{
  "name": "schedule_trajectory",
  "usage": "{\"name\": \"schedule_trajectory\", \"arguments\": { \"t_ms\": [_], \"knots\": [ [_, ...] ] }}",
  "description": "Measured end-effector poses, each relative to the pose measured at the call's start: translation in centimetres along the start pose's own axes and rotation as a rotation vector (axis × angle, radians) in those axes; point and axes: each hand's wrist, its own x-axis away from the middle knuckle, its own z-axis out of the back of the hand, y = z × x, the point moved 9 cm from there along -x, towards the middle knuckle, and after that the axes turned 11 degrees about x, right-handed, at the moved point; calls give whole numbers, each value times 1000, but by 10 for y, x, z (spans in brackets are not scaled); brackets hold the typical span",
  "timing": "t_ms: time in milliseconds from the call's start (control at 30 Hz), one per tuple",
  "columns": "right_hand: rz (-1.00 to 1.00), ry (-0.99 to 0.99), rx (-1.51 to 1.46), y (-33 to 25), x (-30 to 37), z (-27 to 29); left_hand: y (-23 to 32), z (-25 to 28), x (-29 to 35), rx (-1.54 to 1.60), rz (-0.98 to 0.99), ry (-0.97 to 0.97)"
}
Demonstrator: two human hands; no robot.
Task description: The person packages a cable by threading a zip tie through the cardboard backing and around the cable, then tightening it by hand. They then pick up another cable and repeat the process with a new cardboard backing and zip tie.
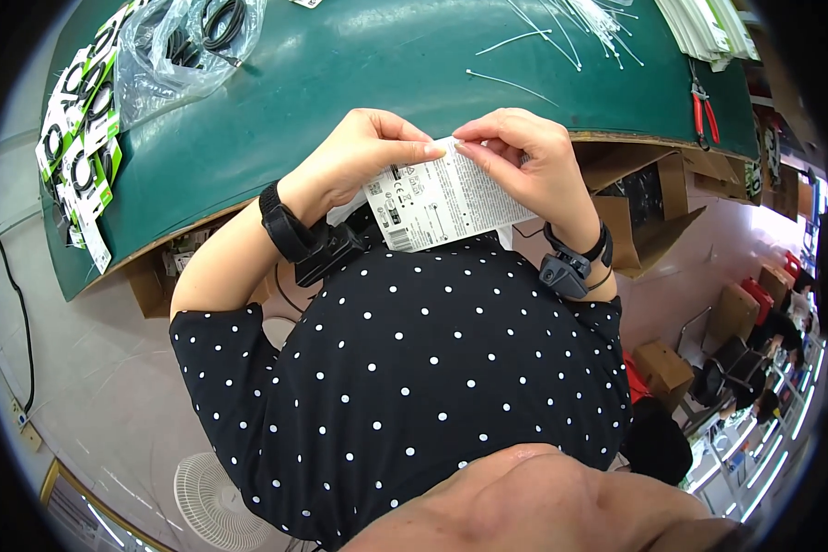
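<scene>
A white printed packaging card (442, 207) hangs tilted in front of my body at the bench's near edge, its text side showing. My left hand (363, 152) pinches the card's top edge between thumb and fingers. Close beside it, my right hand (529, 156) grips the same edge, thumb and index finger pressed together near the middle. The thumb tips almost meet there, and a tiny pale bit shows between the right fingers, too small to name. What lies behind the card is hidden from me.
Carded black cables (87, 138) lie overlapping at the left of the green bench (340, 64), beside a clear bag (170, 74) of cables. White cable ties (598, 28), red-handled cutters (702, 115) and stacked cards (704, 28) lie right. Below are cardboard boxes (649, 225) and a fan (212, 501).
</scene>
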Motion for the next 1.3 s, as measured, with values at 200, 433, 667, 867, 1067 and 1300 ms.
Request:
{"name": "schedule_trajectory", "arguments": {
  "t_ms": [200,433,667,867,1067,1300],
  "knots": [
    [89,-93,20,-2,0,-3,-3,-3,-3,-16,3,-27],
    [251,-142,174,-13,-6,2,1,-17,-5,-152,43,-110],
    [257,-168,87,-9,-5,2,2,-20,-7,-121,60,-127],
    [277,-180,124,-10,-5,0,4,-22,-8,-67,49,-147],
    [310,-185,152,-12,-4,-1,7,-26,-4,-256,35,-124],
    [303,-149,120,-10,-4,3,9,-26,-5,-277,-31,-97]
  ]
}}
